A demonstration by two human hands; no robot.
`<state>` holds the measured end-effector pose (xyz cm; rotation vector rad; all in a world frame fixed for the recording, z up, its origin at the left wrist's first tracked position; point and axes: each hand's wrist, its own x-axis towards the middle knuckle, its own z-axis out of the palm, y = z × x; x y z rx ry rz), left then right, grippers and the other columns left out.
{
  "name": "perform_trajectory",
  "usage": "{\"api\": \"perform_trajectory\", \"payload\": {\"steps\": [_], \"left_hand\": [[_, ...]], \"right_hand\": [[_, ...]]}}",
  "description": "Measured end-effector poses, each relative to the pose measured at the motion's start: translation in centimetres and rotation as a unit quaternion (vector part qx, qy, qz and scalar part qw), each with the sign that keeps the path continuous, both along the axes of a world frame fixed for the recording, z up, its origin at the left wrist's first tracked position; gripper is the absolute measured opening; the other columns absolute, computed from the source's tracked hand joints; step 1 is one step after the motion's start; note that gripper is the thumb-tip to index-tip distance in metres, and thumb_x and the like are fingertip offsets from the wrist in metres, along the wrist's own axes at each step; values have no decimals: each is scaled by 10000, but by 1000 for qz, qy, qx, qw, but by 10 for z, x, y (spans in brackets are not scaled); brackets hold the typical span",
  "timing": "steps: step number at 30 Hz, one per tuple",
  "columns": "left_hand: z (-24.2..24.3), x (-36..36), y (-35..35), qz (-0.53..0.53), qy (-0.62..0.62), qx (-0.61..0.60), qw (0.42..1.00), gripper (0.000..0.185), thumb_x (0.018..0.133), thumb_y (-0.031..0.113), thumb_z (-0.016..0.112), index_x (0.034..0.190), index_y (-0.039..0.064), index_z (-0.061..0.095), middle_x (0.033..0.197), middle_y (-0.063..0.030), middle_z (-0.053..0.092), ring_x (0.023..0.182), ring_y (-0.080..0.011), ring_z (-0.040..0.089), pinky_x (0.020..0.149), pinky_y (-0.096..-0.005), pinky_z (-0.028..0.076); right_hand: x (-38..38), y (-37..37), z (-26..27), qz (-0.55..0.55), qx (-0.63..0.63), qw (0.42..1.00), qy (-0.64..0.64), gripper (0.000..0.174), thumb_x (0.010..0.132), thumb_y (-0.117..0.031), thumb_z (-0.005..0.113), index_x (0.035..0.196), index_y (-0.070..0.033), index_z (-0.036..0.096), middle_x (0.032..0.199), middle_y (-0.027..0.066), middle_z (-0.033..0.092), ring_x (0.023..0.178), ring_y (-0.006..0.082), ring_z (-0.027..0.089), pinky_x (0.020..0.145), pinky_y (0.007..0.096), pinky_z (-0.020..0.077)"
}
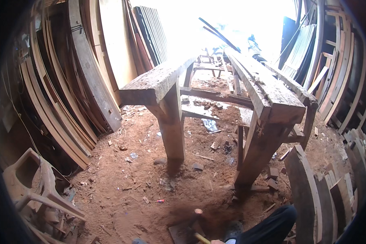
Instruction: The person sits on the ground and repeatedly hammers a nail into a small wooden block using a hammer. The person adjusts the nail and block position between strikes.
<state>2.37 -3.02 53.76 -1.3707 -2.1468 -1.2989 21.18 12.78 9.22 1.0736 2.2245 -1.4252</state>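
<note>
At the bottom edge, the fingers of my right hand (pixel 217 242) are wrapped around a yellowish rod-like handle (pixel 202 238). It points up and to the left; what tool it belongs to I cannot tell. Just beyond its tip lies a dark flat piece of wood (pixel 180 234), partly in shadow. Above that shows a small round pale end (pixel 198 211), blurred around it. A bent leg in dark trousers (pixel 270 225) rises beside my right hand, with a shoe (pixel 234 228) to its left. My left hand is out of view.
Ahead stand a heavy wooden trestle bench (pixel 138 84) and a thick beam on legs (pixel 282 105). Sawdust and offcuts cover the floor (pixel 125 180). Planks (pixel 59 100) lean at left above a broken plastic chair (pixel 45 189). Cut boards (pixel 303 195) stand upright at right.
</note>
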Motion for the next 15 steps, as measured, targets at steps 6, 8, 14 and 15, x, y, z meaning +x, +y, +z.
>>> {"api": "perform_trajectory", "payload": {"steps": [6, 8, 14, 15], "left_hand": [[-1, 6, -4, 6, 2, -12, 1000, 504, 764, 326, 745, 1127, 99, 480, 1098, -55, 514, 1088, -238, 439, 945, -382, 403], [-1, 7, -5, 4, 5, -13, 1000, 503, 764, 328, 744, 1126, 102, 478, 1098, -54, 512, 1087, -239, 436, 944, -383, 402], [7, 17, -12, 7, 8, -15, 1000, 502, 766, 337, 740, 1123, 109, 471, 1096, -50, 506, 1086, -240, 428, 941, -385, 399], [8, 19, -14, 8, 8, -17, 1000, 502, 766, 338, 740, 1123, 110, 470, 1096, -50, 505, 1086, -240, 427, 941, -386, 399]], "right_hand": [[-4, -5, 6, 23, 19, 994, -102, 318, 742, -250, 586, 897, 15, 672, 855, 242, 669, 809, 370, 671, 671, 449, 535], [-5, -5, 2, 51, 3, 985, -162, 358, 763, -225, 534, 950, 55, 656, 867, 260, 670, 814, 369, 680, 682, 446, 542], [-7, -2, -8, 111, 60, 991, -48, 287, 748, -246, 613, 869, 5, 680, 838, 228, 673, 788, 342, 680, 641, 428, 540], [-7, -1, -7, 93, 27, 991, -93, 321, 754, -228, 566, 902, 37, 669, 815, 234, 675, 762, 341, 686, 632, 430, 546]]}}
